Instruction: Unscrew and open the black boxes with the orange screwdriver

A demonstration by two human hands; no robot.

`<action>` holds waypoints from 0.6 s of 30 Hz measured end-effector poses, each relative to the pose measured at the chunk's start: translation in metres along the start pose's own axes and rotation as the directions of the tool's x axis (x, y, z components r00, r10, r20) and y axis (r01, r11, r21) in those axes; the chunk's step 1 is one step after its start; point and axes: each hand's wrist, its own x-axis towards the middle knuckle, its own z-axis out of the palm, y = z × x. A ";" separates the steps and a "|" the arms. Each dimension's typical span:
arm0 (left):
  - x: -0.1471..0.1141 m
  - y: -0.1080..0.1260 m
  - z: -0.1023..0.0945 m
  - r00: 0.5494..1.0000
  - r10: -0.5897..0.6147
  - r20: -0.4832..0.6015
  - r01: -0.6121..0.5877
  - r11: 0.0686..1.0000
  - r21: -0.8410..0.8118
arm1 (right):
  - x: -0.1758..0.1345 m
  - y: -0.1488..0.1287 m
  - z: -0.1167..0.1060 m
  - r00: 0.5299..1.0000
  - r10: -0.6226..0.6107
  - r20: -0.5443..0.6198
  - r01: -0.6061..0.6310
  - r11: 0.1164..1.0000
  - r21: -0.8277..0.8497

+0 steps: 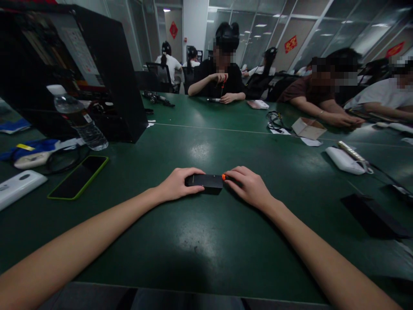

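Note:
A small black rectangular box (pixel 211 182) lies on the green table (pixel 196 232). My left hand (pixel 176 185) is closed around its left end, thumb on the near side and fingers on the far side. At the box's right end, my right hand (pixel 247 186) pinches a small orange piece (pixel 223 177) between thumb and fingers. The orange piece sits at or against the box's end; whether it is joined to it I cannot tell. Most of that piece is hidden by my right fingertips.
To the left are a green-edged phone (pixel 79 178), a water bottle (pixel 79 117) and an open computer case (pixel 106 73). On the right lie a black flat case (pixel 374 215), a white device (pixel 345 160) and an open carton (pixel 308 129). Across the table, a person (pixel 222 73) holds a screwdriver.

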 end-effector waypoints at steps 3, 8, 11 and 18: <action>0.000 0.001 0.000 1.000 0.003 0.000 -0.003 1.000 -0.003 | 0.000 0.000 0.003 0.999 0.031 0.012 -0.032 0.997 0.074; 0.001 0.001 0.000 1.000 -0.008 -0.005 0.008 1.000 -0.011 | 0.000 0.002 0.006 0.998 0.049 0.029 -0.053 0.985 0.162; 0.000 0.002 0.000 1.000 -0.019 -0.003 0.019 1.000 -0.022 | 0.001 0.000 0.005 0.998 0.053 0.019 -0.055 0.985 0.164; 0.001 0.004 0.000 0.998 -0.063 0.000 0.063 0.997 -0.048 | 0.002 0.004 0.002 0.998 0.054 0.039 -0.054 0.999 -0.010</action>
